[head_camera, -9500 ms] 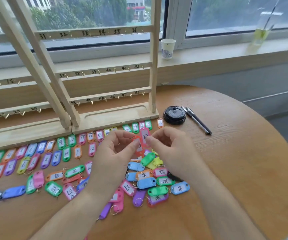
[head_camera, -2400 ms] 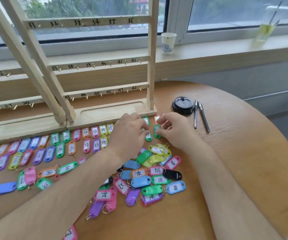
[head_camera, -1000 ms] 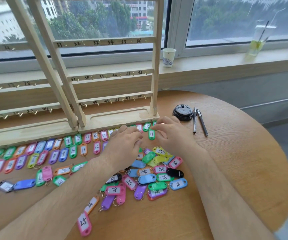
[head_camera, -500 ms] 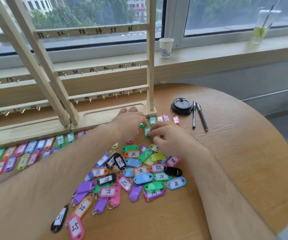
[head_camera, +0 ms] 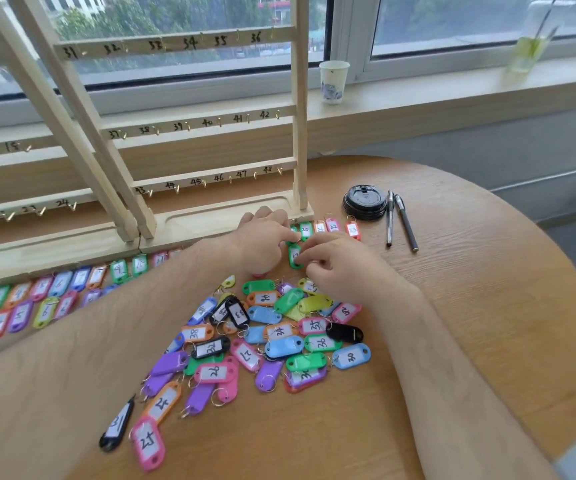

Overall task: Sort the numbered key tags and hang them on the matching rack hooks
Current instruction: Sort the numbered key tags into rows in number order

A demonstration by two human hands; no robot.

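Coloured numbered key tags lie in a loose pile (head_camera: 272, 334) on the round table (head_camera: 470, 306). More of them stand in two sorted rows (head_camera: 72, 282) along the wooden rack's base (head_camera: 210, 223). Tags 20 (head_camera: 305, 230), 22 (head_camera: 332, 225) and 23 (head_camera: 352, 229) end the upper row. My right hand (head_camera: 338, 265) pinches the green tag 19 (head_camera: 294, 255) just below that row. My left hand (head_camera: 266, 240) has curled fingertips on a part-hidden green tag (head_camera: 293, 233); whether it grips it is unclear. The rack's numbered hooks (head_camera: 207, 183) hold nothing.
A black lid (head_camera: 364, 202) and two pens (head_camera: 401, 220) lie right of the rack. A paper cup (head_camera: 333, 81) and a drink with a straw (head_camera: 529, 46) stand on the windowsill. Tags 25 (head_camera: 148, 443) and 31 (head_camera: 117, 426) lie near the table's front.
Over the last second my left forearm has swung across the sorted rows, and both hands have moved up towards the rack's right end. Since half a second ago they have barely moved.
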